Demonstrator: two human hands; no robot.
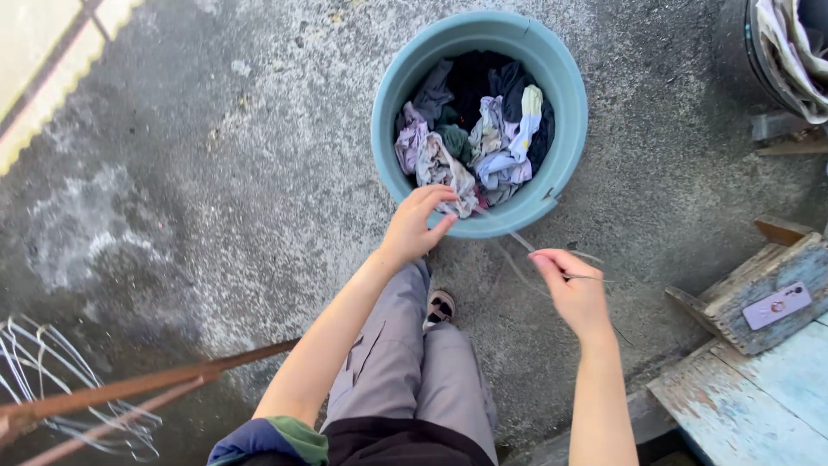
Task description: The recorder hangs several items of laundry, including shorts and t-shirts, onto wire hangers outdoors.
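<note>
Near: our right hand [576, 293] pinches thin wire hanger [552, 259] between fingers, held clear of tub, ready beside laundry. Our left hand [420, 223] reaches over rim, fingers closing on pale damp cloth [448, 177] at heap's near edge. Teal tub [392, 86] sits on wet concrete floor [216, 173]. Right: worn blue table [759, 406]. Left: spare wire hangers [52, 380], rusty rail [147, 386]. Far right: second laundry tub [789, 52].

Hidden and cut off around the two hands

The thin wire hanger [561, 267] pinched in the right hand's fingers [552, 263] blurs against the floor; beyond them a dark bin [776, 52] is cropped, and clothes low in the tub [405, 164] lie buried.
</note>
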